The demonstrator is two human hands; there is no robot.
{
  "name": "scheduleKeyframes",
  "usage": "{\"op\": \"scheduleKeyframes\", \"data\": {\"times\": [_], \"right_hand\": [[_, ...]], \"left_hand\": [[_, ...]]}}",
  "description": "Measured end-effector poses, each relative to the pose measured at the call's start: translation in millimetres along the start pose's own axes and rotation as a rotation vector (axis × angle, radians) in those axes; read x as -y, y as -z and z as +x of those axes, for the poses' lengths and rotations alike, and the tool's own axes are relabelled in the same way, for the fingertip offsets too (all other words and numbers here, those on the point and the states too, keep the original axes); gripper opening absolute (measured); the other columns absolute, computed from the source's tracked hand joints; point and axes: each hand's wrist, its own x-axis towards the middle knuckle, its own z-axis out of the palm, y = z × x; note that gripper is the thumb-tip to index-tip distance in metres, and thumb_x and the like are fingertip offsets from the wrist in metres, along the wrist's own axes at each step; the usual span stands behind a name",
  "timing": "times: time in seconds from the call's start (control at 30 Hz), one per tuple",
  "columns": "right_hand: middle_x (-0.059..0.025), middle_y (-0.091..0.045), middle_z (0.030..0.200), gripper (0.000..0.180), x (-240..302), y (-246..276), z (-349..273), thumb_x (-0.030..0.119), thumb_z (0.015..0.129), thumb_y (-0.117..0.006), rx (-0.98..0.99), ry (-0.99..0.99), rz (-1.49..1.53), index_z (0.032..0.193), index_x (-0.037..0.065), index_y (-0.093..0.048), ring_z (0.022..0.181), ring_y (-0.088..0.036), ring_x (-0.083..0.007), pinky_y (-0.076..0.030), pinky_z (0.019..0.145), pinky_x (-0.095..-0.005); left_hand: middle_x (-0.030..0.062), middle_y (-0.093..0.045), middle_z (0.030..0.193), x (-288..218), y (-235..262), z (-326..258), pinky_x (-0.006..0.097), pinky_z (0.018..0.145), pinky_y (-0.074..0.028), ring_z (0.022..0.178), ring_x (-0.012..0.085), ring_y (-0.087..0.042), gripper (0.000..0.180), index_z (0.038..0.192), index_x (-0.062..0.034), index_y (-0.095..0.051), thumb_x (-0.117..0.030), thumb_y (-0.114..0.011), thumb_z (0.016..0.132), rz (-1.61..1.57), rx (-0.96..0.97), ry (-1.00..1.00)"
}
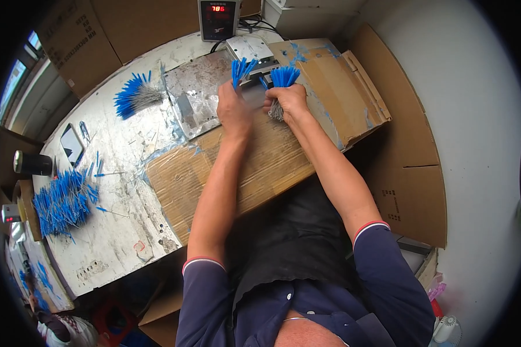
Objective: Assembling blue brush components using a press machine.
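In my right hand [290,102] is a thick bundle of thin grey wires with blue plastic ends [285,75]; the blue ends point away from me and the grey lengths hang below the fist. My left hand [235,113], slightly smeared by motion, is closed around a smaller bunch of blue-ended pieces [243,70] that fan out above the fingers. Between and beyond the hands sits a metal fixture [250,48] with a dark front part. The left hand is over the edge of a worn metal plate [192,92], the right over brown cardboard [260,156].
A loose bundle of blue-ended wires [134,97] lies left of the plate. A larger heap [66,202] is at the far left, near a phone [72,144] and a dark cylinder [32,163]. A red-digit display [219,23] stands behind; a cardboard box [324,87] is at right.
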Motion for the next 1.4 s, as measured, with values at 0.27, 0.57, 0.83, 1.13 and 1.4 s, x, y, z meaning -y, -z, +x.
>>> {"op": "scheduleKeyframes", "data": {"times": [0.27,0.57,0.83,1.13,1.4], "right_hand": [[0.0001,-0.063,0.072,0.012,-25,-7,-20,-0.004,0.072,-0.073,0.101,0.357,-0.086,0.075,0.004,-0.064,0.057,-0.058,-0.0120,-0.047,0.054,-0.0288],[-0.0095,-0.069,0.078,0.010,-20,22,-25,-0.001,0.081,-0.074,0.005,0.230,0.440,0.084,0.000,-0.065,0.065,-0.069,-0.0208,-0.061,0.063,-0.0346],[-0.0025,-0.068,0.077,0.017,-22,13,-32,0.003,0.074,-0.083,0.284,0.380,-0.023,0.084,0.003,-0.069,0.066,-0.062,-0.0099,-0.050,0.060,-0.0265],[-0.0045,-0.063,0.066,0.015,-18,19,-10,-0.004,0.070,-0.077,0.031,0.276,-0.016,0.071,0.002,-0.063,0.050,-0.058,-0.0129,-0.044,0.044,-0.0287],[-0.0051,-0.060,0.057,0.017,-20,12,14,-0.005,0.068,-0.074,0.016,0.286,-0.095,0.061,0.001,-0.060,0.046,-0.057,-0.0136,-0.044,0.042,-0.0288]], "left_hand": [[0.0142,-0.073,0.087,-15,2,-5,0.044,0.068,-0.053,0.077,0.0342,-0.071,0.013,0.111,-0.0054,-0.062,-0.006,-0.056,0.099,-0.194,0.149,0.161],[0.0055,-0.065,0.083,-5,23,13,0.031,0.060,-0.048,0.064,0.0130,-0.059,0.014,0.112,-0.0008,-0.059,-0.010,-0.054,0.103,-0.325,-0.189,0.341],[0.0044,-0.065,0.087,-8,3,-8,0.023,0.053,-0.048,0.061,0.0064,-0.057,0.013,0.114,-0.0002,-0.057,-0.008,-0.053,0.104,-0.629,0.193,0.379],[0.0067,-0.069,0.088,-11,12,0,0.024,0.053,-0.048,0.061,0.0078,-0.059,0.009,0.109,-0.0011,-0.053,-0.009,-0.049,0.106,-0.459,0.011,0.397],[0.0062,-0.071,0.086,-8,12,0,0.028,0.061,-0.050,0.067,0.0116,-0.062,0.011,0.110,-0.0016,-0.054,-0.011,-0.050,0.106,-0.340,-0.034,0.337]]}}
